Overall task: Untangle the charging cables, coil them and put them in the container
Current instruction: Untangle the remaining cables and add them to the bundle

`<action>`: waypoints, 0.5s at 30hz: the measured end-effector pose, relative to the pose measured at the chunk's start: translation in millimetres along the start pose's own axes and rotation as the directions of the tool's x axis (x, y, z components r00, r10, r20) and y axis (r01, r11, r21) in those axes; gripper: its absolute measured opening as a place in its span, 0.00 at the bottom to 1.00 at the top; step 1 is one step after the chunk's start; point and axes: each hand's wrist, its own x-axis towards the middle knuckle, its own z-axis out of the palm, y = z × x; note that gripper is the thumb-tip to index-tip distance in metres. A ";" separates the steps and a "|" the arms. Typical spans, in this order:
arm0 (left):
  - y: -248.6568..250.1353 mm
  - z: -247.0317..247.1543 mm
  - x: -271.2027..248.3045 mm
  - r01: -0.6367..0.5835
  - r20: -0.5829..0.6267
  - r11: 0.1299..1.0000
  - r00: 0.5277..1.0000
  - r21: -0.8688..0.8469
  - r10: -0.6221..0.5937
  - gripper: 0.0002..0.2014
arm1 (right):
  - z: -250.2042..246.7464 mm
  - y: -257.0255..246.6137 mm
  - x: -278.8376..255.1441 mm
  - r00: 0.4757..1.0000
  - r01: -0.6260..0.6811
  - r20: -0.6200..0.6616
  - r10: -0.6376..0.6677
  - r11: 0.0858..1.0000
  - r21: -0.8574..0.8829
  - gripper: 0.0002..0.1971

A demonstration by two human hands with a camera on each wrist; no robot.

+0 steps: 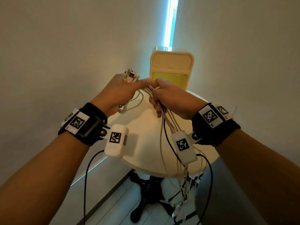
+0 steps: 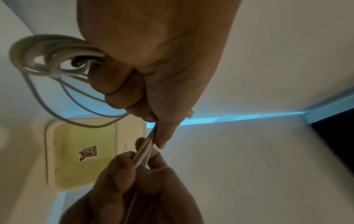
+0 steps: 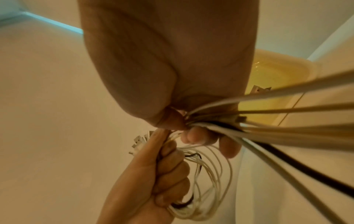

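Several white charging cables and a black one (image 1: pixel 168 125) run as one bundle between my two hands above a small round table (image 1: pixel 146 127). My left hand (image 1: pixel 120 93) grips a coil of loops (image 3: pixel 208 178), with the plug ends (image 1: pixel 130 76) sticking up past its knuckles. My right hand (image 1: pixel 164 98) is closed round the straight run of the bundle (image 3: pixel 268 125); the loose ends hang down past the table's edge. The cream container (image 1: pixel 172 69) stands open at the back of the table, with one plug (image 2: pixel 87 152) lying on its yellow-green floor.
White walls close in on the left and right, meeting in a corner behind the container. Black cords (image 1: pixel 90 168) from the wrist cameras hang below my arms. The table's dark base (image 1: pixel 146 192) stands on a pale tiled floor.
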 end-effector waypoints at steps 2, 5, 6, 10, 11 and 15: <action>2.8 -1.5 2.4 -0.017 -0.052 1.000 0.999 -0.016 0.016 0.16 | 2.1 3.1 1.3 1.000 -0.006 -0.008 0.006 1.000 -0.003 0.09; 6.5 -13.8 7.1 -0.009 -0.178 0.996 0.984 -0.083 -0.006 0.17 | -1.5 18.0 -0.9 0.999 -0.038 -0.007 0.038 0.995 -0.090 0.10; 7.6 -20.7 8.7 -0.001 -0.217 0.992 0.976 -0.129 -0.027 0.18 | -4.7 25.0 -2.9 0.998 -0.058 -0.029 0.054 0.986 -0.154 0.11; 3.7 -51.5 9.7 0.008 -0.263 0.985 0.963 -0.171 -0.053 0.20 | -20.1 53.3 -6.9 0.981 -0.165 -0.147 0.126 0.942 -0.293 0.16; 0.1 -55.6 8.7 0.016 -0.251 0.988 0.967 -0.152 -0.054 0.20 | -22.4 56.4 -6.5 0.980 -0.169 -0.150 0.130 0.943 -0.287 0.17; -13.3 -58.6 6.5 0.028 -0.234 0.988 0.970 -0.153 -0.063 0.19 | -22.9 56.1 -4.1 0.985 -0.170 -0.044 0.165 0.938 -0.304 0.17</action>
